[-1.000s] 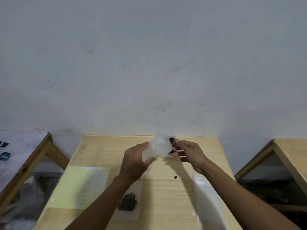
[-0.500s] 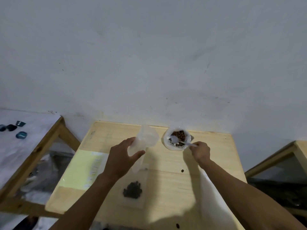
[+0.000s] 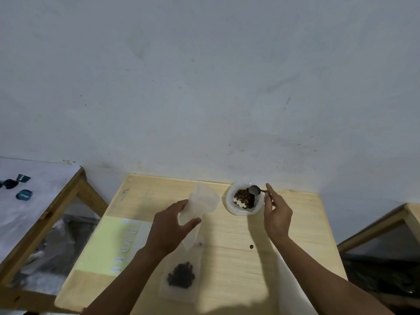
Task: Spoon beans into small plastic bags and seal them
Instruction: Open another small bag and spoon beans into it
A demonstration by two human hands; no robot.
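Nearest on the pale wooden tabletop (image 3: 227, 264) lies a flat clear plastic bag already holding dark beans (image 3: 181, 275). Beyond it the left hand (image 3: 169, 226) pinches an empty translucent small plastic bag (image 3: 200, 204), its long axis tilted, mouth up and rightward. Farther right the right hand (image 3: 276, 213) pinches a dark metal spoon (image 3: 256, 190) (handle toward the hand), its bowl over the white bean-filled container (image 3: 244, 200); the next scoop must travel left to the bag's mouth.

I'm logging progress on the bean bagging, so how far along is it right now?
Done: one filled bag of beans lies flat near the table's front edge; whether it is sealed can't be told. In hand: the left hand holds an open, seemingly empty small bag, while the right hand dips the spoon into the bean supply bag. Left: filling and sealing this bag. One stray bean lies on the table.
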